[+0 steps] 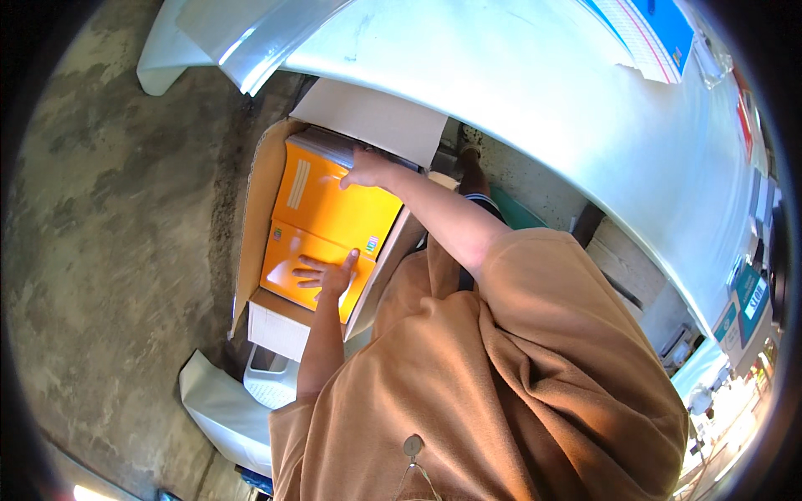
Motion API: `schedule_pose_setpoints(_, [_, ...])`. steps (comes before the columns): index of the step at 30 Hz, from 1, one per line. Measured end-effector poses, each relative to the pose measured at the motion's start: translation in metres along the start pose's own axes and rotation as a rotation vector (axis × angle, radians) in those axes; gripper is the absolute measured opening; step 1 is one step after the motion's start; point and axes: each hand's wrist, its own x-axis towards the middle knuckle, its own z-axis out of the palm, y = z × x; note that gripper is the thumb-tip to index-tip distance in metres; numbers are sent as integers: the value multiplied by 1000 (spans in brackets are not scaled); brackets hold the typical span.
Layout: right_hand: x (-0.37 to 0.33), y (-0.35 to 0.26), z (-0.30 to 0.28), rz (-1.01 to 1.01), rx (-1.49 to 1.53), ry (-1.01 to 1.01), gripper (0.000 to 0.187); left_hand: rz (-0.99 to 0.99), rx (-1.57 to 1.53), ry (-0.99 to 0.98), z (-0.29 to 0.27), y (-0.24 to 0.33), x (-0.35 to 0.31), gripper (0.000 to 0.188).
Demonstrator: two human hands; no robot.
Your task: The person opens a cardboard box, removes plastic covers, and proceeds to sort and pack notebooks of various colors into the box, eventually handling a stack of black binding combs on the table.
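An open cardboard box [251, 217] holds orange notebooks in two stacks, one beyond the other. On the nearer orange notebook [292, 242] my left hand [327, 275] lies flat with its fingers spread. My right hand [368, 169] is at the far edge of the farther orange notebook [334, 196]. Its thumb rests on the cover while the other fingers bend over the edge, their tips hidden. Page edges of the farther stack show along that side.
A white-covered table [501, 75] curves along the far and right sides, with blue-and-white printed papers [647, 37] on it. A white plastic chair [271, 380] stands near the box. Bare concrete floor [117, 234] stretches along the left.
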Motion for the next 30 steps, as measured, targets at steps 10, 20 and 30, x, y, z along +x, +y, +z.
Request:
schedule_pose_setpoints(10, [-62, -30, 47, -160, -232, 323, 95, 37, 4, -16, 7, -6, 10, 135])
schedule_pose_setpoints(20, [-102, -51, 86, -244, -277, 434, 99, 118, 221, -131, -4, 11, 3, 112])
schedule_pose_setpoints(30, [-77, -42, 80, -195, -351, 465, 97, 91, 215, -61, 18, -11, 22, 125])
